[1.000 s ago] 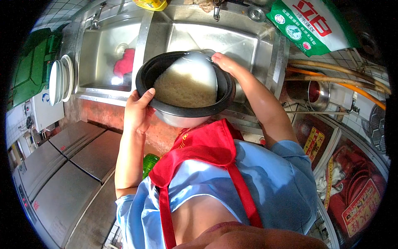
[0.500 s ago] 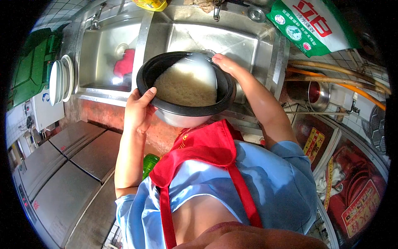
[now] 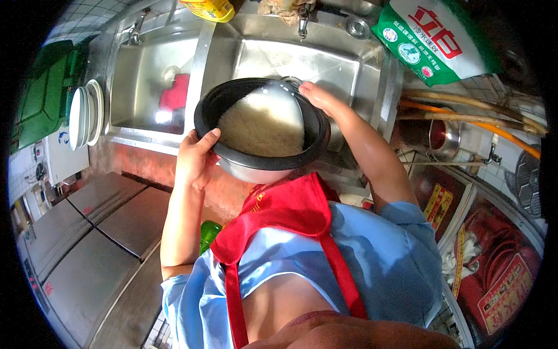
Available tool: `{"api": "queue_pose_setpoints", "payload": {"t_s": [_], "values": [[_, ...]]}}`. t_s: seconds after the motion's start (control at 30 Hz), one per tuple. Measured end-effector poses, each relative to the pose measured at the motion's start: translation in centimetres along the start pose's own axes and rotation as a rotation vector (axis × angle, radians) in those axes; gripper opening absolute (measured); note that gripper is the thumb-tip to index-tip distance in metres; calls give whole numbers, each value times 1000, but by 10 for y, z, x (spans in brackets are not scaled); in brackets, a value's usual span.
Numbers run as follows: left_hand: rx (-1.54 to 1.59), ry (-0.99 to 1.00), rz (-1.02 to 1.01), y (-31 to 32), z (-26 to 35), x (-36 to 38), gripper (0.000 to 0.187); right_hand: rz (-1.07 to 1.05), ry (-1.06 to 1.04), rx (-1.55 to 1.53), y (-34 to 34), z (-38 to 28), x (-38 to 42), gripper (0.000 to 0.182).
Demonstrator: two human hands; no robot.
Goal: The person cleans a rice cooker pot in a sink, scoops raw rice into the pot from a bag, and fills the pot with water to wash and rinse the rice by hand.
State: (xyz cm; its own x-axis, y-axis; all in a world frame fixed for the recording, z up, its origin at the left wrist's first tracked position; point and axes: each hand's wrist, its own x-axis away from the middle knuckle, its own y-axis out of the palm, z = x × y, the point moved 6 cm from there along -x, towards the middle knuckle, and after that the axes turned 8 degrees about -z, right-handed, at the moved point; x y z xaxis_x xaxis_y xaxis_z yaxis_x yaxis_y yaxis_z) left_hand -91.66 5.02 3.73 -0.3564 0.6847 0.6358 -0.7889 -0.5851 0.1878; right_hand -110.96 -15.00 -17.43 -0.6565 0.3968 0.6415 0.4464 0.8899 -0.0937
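Observation:
A rice cooker inner pot (image 3: 204,119), black inside and silvery outside, is held over the near edge of the right sink basin (image 3: 343,64). Rice (image 3: 258,125) lies in it, with cloudy whitish water (image 3: 274,99) along the far right side. My left hand (image 3: 197,152) grips the pot's left rim, thumb on top and fingers underneath. On the far right rim, my right hand (image 3: 318,98) is closed, its fingertips partly hidden behind the edge. The pot looks slightly tilted away from me.
A faucet (image 3: 303,23) stands behind the right basin. In the left basin (image 3: 131,75) lies a red cloth (image 3: 174,93). White plates (image 3: 87,116) stand at the left edge. A green-and-white detergent bag (image 3: 433,41) and hoses (image 3: 465,110) are on the right.
The pot sits slightly lower in view, and both hands still hold its rim. Some white spots now show on the water near the far rim.

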Motion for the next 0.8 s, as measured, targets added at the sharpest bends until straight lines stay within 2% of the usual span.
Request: {"api": "queue_pose_setpoints", "payload": {"t_s": [0.17, 0.27, 0.43, 0.53, 0.63, 0.67, 0.77, 0.8], "values": [[101, -40, -46, 7, -9, -16, 26, 209, -37, 49, -41, 1, -5, 35], [94, -56, -58, 13, -19, -39, 25, 219, 22, -138, -71, 12, -18, 39], [-69, -156, -76, 13, -59, -87, 25, 519, -127, 343, -126, -3, -20, 46], [-40, -148, -80, 14, -82, -117, 32, 511, -51, 536, -143, -26, -8, 45], [-104, -140, -29, 29, -73, -119, 38, 679, -132, 535, -164, -19, -9, 47], [-96, -124, -17, 28, -83, -130, 42, 654, -99, 506, -167, -23, -5, 49], [144, -188, -92, 33, -102, -154, 36, 750, -214, 521, -173, -34, 3, 49], [183, -232, -202, 40, -98, -151, 26, 755, -203, 520, -176, -35, 0, 49]]}}
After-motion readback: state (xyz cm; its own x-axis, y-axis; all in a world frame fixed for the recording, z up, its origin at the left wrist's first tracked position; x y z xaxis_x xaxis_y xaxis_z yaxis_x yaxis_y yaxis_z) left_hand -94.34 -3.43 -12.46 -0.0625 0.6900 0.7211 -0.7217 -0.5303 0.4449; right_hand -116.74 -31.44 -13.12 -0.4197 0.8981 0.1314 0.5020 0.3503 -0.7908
